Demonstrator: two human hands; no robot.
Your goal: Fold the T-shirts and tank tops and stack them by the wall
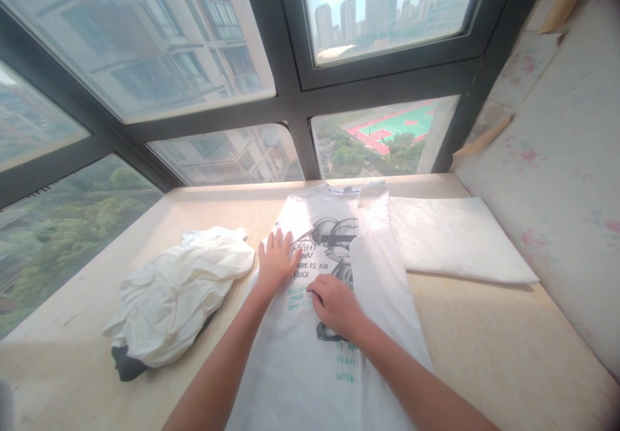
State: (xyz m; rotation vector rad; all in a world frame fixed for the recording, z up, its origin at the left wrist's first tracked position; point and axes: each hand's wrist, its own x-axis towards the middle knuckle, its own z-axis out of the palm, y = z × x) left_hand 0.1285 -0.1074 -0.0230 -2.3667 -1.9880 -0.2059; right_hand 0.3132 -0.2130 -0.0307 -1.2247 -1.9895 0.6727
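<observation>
A white T-shirt (pixel 387 327) with black drawings and black and green lettering lies front up, its collar toward the window. The side on my right is folded inward over part of the print. The sleeve on my left lies across the shirt's front. My left hand (pixel 277 263) rests flat near that sleeve, its fingers spread on the cloth. Over the middle of the print is my right hand (pixel 336 305), palm down with loosely bent fingers, touching the shirt. No cloth shows pinched in either hand.
A crumpled white garment (pixel 179 295) with a dark part lies to the left. On the right sits a flat, folded white cloth (pixel 450 237). The pale wooden surface (pixel 489 340) meets framed windows (pixel 300 121) at the back and a papered wall (pixel 557 179) on the right.
</observation>
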